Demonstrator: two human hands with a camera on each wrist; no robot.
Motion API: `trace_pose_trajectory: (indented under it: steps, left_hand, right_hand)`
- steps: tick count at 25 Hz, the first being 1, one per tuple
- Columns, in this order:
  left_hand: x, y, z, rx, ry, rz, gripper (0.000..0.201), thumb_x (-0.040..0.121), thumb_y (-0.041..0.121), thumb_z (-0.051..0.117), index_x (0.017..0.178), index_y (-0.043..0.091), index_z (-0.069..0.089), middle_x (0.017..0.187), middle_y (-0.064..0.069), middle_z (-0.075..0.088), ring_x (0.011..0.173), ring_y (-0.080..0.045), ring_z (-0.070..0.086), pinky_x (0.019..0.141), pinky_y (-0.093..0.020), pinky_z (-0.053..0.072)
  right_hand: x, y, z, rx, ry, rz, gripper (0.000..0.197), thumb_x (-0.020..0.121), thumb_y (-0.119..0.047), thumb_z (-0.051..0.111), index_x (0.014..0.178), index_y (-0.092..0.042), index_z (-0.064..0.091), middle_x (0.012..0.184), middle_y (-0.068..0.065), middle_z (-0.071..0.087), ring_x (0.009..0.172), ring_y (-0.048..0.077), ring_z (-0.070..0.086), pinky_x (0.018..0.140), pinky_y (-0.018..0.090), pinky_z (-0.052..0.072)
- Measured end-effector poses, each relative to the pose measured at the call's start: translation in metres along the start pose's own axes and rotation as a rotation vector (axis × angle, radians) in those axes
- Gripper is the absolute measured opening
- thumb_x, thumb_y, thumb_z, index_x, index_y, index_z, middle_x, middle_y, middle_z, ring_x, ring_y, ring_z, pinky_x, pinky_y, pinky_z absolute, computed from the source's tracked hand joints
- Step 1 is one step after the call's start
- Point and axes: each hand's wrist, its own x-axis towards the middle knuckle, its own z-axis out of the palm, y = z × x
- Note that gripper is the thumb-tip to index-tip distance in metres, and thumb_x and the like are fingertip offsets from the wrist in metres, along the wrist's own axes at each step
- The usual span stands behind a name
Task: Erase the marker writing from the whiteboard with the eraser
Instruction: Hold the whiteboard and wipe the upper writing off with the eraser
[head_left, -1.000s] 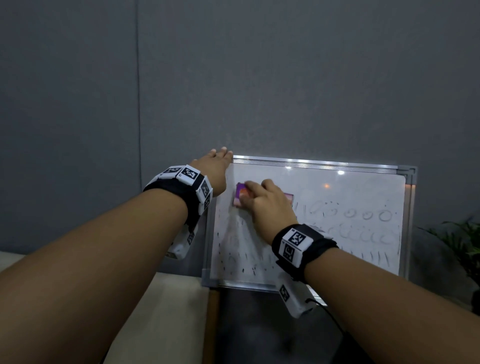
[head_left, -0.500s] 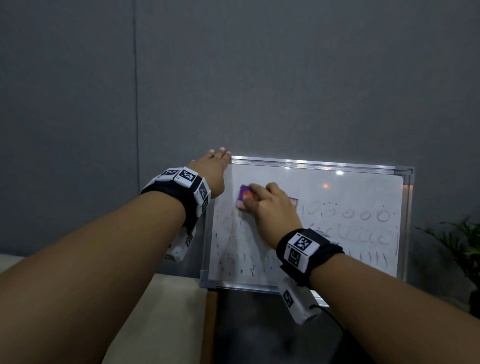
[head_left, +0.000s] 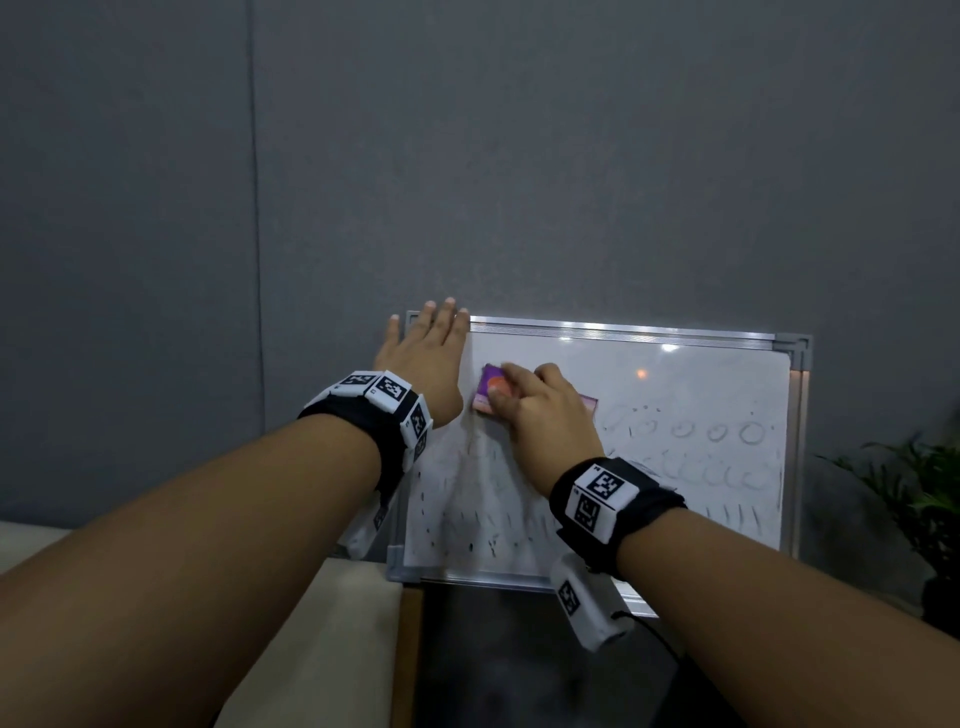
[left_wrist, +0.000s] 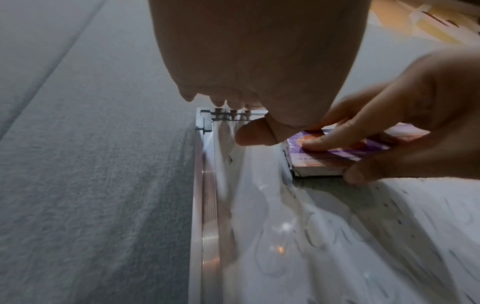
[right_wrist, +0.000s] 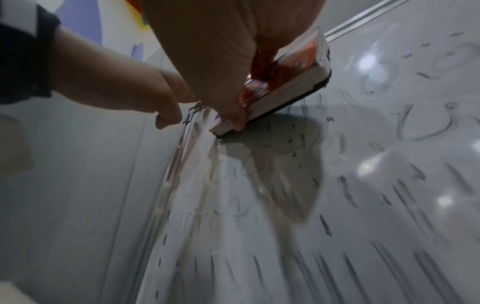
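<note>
Item: white rectangular whiteboard with a silver metal frame (head_left: 701, 332), standing upright against a grey felt-like wall panel (head_left: 519, 156), its lower edge on a dark tabletop (head_left: 493, 649). The surface carries faint grey marker writing (head_left: 717, 431): a row of small loops at upper right, smeared curls below them, and short vertical strokes along the bottom. The patch at upper left, around the eraser, looks mostly wiped, with pale streaks.

Item: purple-and-orange rectangular block eraser with a dark felt base (head_left: 488, 392), lying flat against the board near its upper left part, just right of the left hand. The felt side touches the white surface, as seen from the right wrist (right_wrist: 291, 82).

Item: right hand (head_left: 540, 421), on the eraser. Its fingers (left_wrist: 337, 137) curl over the printed top while the thumb clamps the lower edge, so the block is pinched between them.

Item: left hand (head_left: 431, 358), laid flat over the board's upper left corner. Its fingers are straight and close together, tips reaching past the top frame; the thumb sticks out to the side.

Both wrists wear black bands with white square-patterned marker blocks (head_left: 602, 491).

Other: a cream-coloured surface (head_left: 311, 623) lies left of the tabletop; a green leafy plant (head_left: 919, 488) stands at the right edge.
</note>
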Motion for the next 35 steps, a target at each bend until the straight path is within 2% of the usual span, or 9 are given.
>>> trace_pose_trajectory:
  steps: [3,6,12,15,18,21,24,29,35]
  left_hand:
    - [0.001,0.005,0.001,-0.020,-0.003,0.012,0.087,0.088,0.023,0.047,0.151,0.015,-0.013,0.159,-0.003,-0.018,0.146,-0.022,-0.014,0.117,-0.050,-0.004]
    - [0.005,0.003,0.001,-0.043,-0.031,-0.019,0.091,0.084,0.015,0.048,0.151,0.018,-0.013,0.159,0.001,-0.017,0.146,-0.020,-0.014,0.117,-0.051,-0.003]
    - [0.011,0.003,-0.007,-0.034,-0.055,-0.021,0.090,0.082,0.011,0.047,0.152,0.020,-0.008,0.160,0.002,-0.011,0.147,-0.019,-0.007,0.117,-0.051,0.003]
    - [0.011,0.004,-0.008,-0.032,-0.062,-0.030,0.091,0.081,0.010,0.047,0.152,0.021,-0.008,0.161,0.001,-0.010,0.147,-0.020,-0.006,0.117,-0.052,0.004]
    - [0.012,0.003,-0.008,-0.011,-0.059,-0.028,0.090,0.081,0.009,0.047,0.152,0.021,-0.006,0.161,0.000,-0.008,0.147,-0.021,-0.003,0.117,-0.053,0.007]
    - [0.013,0.004,-0.010,0.009,-0.069,-0.023,0.090,0.081,0.008,0.047,0.152,0.021,-0.006,0.161,-0.001,-0.008,0.147,-0.022,-0.003,0.117,-0.054,0.008]
    - [0.014,0.005,-0.009,0.022,-0.065,-0.016,0.089,0.082,0.007,0.048,0.152,0.020,-0.007,0.161,-0.002,-0.008,0.147,-0.023,-0.002,0.116,-0.054,0.009]
    - [0.014,0.002,-0.011,0.024,-0.073,-0.014,0.090,0.081,0.007,0.048,0.152,0.021,-0.006,0.161,-0.001,-0.008,0.147,-0.023,-0.001,0.116,-0.054,0.011]
    - [0.016,0.004,-0.008,0.026,-0.070,-0.013,0.092,0.081,0.007,0.049,0.152,0.021,-0.007,0.161,-0.002,-0.008,0.147,-0.024,-0.001,0.116,-0.054,0.012]
  right_hand:
    - [-0.004,-0.001,0.006,0.000,-0.025,-0.022,0.035,0.079,-0.011,0.071,0.113,-0.016,0.068,0.128,0.007,0.058,0.099,0.028,0.052,0.078,0.036,0.051]
    - [-0.018,0.002,0.010,-0.032,-0.072,-0.078,0.037,0.074,-0.009,0.074,0.109,-0.018,0.069,0.128,0.006,0.059,0.096,0.027,0.052,0.073,0.036,0.049]
    - [-0.007,0.012,0.003,-0.008,-0.024,0.047,0.030,0.074,-0.008,0.072,0.103,-0.013,0.068,0.131,0.010,0.058,0.096,0.030,0.051,0.074,0.037,0.049]
    - [-0.010,0.005,0.006,-0.012,-0.047,-0.003,0.035,0.071,-0.006,0.072,0.105,-0.013,0.069,0.129,0.009,0.059,0.093,0.029,0.051,0.073,0.036,0.049]
    - [-0.027,0.004,0.007,-0.024,-0.117,-0.038,0.038,0.074,-0.008,0.072,0.111,-0.017,0.067,0.132,0.005,0.056,0.097,0.026,0.048,0.072,0.037,0.050]
    - [-0.027,0.012,0.002,-0.031,-0.117,0.013,0.035,0.079,-0.013,0.070,0.113,-0.018,0.065,0.136,0.004,0.053,0.102,0.026,0.048,0.077,0.037,0.050]
    - [-0.014,0.015,0.001,-0.031,-0.094,0.077,0.033,0.078,-0.015,0.072,0.110,-0.018,0.065,0.136,0.004,0.053,0.101,0.026,0.047,0.077,0.037,0.050]
    - [-0.023,0.005,0.007,-0.040,-0.144,-0.012,0.035,0.081,-0.014,0.068,0.115,-0.019,0.064,0.138,0.004,0.051,0.103,0.026,0.046,0.079,0.038,0.049]
    - [-0.013,0.004,0.004,-0.006,-0.096,0.074,0.033,0.081,-0.013,0.066,0.113,-0.019,0.064,0.139,0.004,0.050,0.104,0.027,0.044,0.079,0.037,0.048]
